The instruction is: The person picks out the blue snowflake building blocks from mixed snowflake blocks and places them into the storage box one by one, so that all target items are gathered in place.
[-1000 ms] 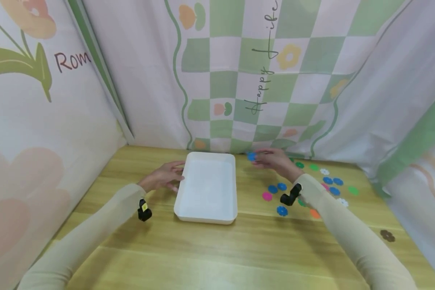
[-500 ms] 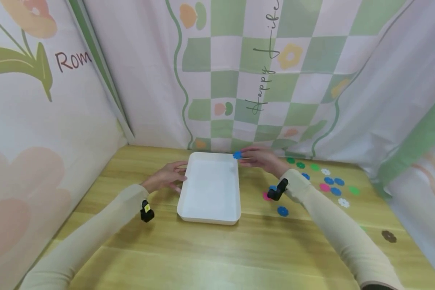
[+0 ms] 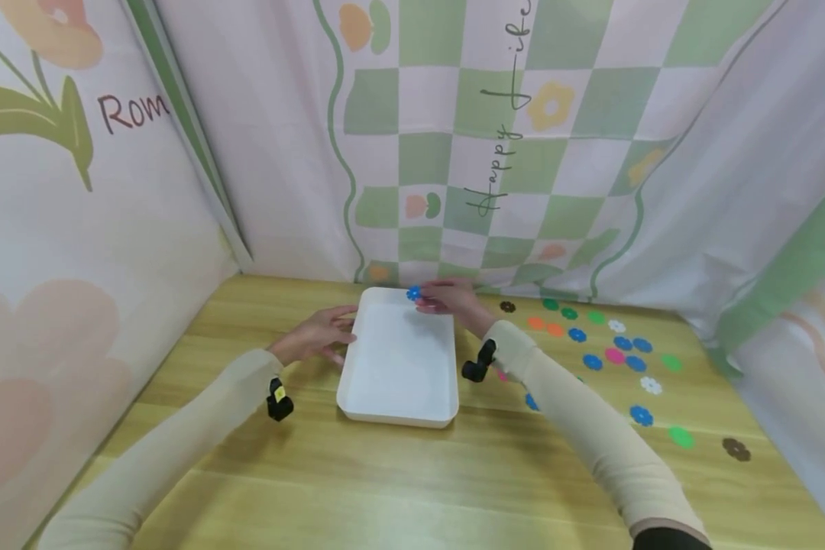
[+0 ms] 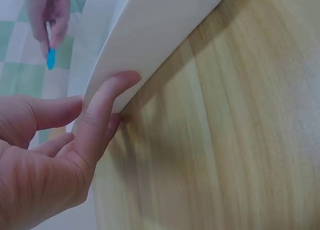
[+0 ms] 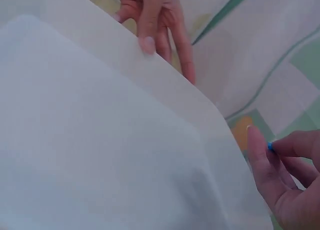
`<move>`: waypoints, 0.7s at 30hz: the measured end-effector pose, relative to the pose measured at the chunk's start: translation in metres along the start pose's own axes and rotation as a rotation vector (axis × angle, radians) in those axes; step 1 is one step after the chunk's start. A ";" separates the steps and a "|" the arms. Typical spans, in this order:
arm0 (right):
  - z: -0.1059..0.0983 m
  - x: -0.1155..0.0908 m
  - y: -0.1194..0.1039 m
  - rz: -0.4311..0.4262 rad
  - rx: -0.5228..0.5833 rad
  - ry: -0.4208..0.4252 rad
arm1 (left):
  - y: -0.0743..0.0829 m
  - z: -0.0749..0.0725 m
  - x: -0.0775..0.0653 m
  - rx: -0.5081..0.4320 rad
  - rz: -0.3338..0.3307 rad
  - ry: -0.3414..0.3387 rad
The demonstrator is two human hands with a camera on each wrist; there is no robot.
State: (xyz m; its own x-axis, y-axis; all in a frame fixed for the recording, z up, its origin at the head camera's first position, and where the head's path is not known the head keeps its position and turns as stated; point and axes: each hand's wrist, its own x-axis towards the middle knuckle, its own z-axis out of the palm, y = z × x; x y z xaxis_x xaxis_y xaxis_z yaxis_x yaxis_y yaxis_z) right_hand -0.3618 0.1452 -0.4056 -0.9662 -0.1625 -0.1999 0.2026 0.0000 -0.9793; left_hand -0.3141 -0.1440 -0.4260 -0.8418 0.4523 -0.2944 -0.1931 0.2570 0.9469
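Note:
My left hand [image 3: 316, 336] holds the left wall of a white rectangular tray [image 3: 399, 419], one fingertip over the rim and other fingers along the outside. In the left wrist view that wall [image 4: 150, 29] rises beside the fingers. My right hand [image 3: 450, 298] pinches a blue flower-shaped disc [image 3: 413, 293] over the tray's far edge. Only a sliver of the disc [image 5: 270, 147] shows between thumb and fingers in the right wrist view. The tray's inside is bare, with the right hand's shadow in its far corner.
Several flower-shaped discs in blue, green, orange, pink, white and brown lie scattered on the wooden table [image 3: 385, 489] to the right, such as a brown one [image 3: 736, 449] near the right edge. A patterned curtain [image 3: 426, 160] hangs behind the table.
My right hand has carried the blue disc left, from right of the tray to over its far edge. The tray and left hand have shifted slightly right.

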 end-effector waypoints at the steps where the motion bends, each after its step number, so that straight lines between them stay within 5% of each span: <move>1: 0.006 0.002 0.002 -0.006 0.001 0.007 | 0.000 0.000 0.000 0.002 0.001 -0.002; 12: 0.053 0.020 0.027 -0.038 -0.062 0.080 | 0.003 0.000 0.000 0.019 -0.028 0.027; 21: 0.071 0.028 0.035 0.006 -0.010 0.115 | 0.001 0.001 0.000 0.031 -0.026 0.027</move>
State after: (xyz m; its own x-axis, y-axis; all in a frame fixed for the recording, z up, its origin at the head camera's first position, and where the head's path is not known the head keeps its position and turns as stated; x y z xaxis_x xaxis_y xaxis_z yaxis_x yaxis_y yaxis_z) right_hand -0.3700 0.0704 -0.4432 -0.9770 -0.0477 -0.2078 0.2076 0.0101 -0.9782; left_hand -0.3138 -0.1428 -0.4253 -0.8500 0.4225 -0.3147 -0.1995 0.2947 0.9345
